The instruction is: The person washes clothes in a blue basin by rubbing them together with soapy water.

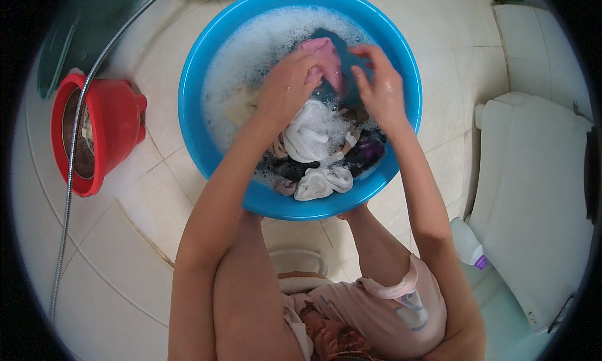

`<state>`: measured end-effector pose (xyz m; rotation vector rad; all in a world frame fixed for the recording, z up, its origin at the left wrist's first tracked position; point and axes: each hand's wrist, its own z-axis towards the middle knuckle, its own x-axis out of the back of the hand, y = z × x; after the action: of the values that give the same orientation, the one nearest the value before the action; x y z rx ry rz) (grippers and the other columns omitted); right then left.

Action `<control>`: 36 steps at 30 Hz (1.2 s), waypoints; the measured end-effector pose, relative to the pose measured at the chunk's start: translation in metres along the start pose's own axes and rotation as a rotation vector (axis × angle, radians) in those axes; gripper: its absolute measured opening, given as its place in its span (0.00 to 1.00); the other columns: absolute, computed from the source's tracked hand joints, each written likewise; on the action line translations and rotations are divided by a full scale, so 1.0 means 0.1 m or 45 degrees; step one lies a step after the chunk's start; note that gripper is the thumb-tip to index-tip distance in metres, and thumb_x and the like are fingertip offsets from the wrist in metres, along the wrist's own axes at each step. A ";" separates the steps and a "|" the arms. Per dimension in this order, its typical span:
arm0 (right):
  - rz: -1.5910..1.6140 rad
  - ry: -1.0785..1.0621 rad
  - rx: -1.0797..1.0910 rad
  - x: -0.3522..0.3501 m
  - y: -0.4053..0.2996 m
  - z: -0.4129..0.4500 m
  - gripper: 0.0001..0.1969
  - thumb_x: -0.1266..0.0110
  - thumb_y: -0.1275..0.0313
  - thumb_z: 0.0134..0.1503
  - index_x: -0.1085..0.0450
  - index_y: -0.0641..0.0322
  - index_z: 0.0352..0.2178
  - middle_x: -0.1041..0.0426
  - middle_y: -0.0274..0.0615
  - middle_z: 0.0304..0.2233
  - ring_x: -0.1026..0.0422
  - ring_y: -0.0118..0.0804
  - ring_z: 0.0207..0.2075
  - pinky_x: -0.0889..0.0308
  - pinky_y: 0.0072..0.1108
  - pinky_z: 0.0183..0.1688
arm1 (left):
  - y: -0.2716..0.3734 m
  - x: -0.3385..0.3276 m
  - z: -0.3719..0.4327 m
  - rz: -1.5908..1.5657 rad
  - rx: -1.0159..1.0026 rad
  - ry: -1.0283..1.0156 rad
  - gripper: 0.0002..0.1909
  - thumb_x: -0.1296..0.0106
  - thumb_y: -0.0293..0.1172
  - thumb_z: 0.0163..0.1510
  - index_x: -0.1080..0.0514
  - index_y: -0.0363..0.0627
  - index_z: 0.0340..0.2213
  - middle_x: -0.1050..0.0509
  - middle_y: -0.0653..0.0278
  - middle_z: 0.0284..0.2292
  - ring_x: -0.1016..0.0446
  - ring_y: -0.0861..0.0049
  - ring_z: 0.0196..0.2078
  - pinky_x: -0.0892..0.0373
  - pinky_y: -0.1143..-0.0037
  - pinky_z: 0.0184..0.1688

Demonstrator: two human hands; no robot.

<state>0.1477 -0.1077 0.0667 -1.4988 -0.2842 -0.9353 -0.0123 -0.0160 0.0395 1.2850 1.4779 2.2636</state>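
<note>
A blue plastic basin [299, 213] holds sudsy water and several pieces of laundry. My left hand [291, 83] grips a pink cloth [324, 55] just over the water. To its right, my right hand [381, 83] is raised inside the rim, fingers apart and holding nothing. Below the hands, a wet white cloth [308, 135] lies in the suds. Nearer me are white socks [324, 182], and a dark purple and black garment [364, 152] rests by the right wall. Thick foam [240, 65] covers the far left of the water; what lies under it is hidden.
A red plastic bucket-like container [115, 126] with a perforated metal inside stands at left on the tiled floor [160, 121]. A metal shower hose [70, 173] crosses before it. At right are a white, tank-like fixture [531, 187] and a bottle with a purple cap [468, 243].
</note>
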 end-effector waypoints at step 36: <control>0.358 0.148 -0.351 0.33 -0.44 -0.32 0.11 0.42 0.77 0.44 0.35 0.64 0.30 0.33 0.33 0.25 0.35 0.23 0.28 0.37 0.16 0.32 | 0.21 0.17 -0.32 0.211 0.441 -0.383 0.16 0.51 0.41 0.51 0.30 0.36 0.28 0.27 0.51 0.27 0.28 0.59 0.28 0.34 0.67 0.33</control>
<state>0.1275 -0.1403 0.1173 -1.6756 0.1443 -0.8543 -0.0397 -0.0394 0.0609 1.8133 1.7509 1.8412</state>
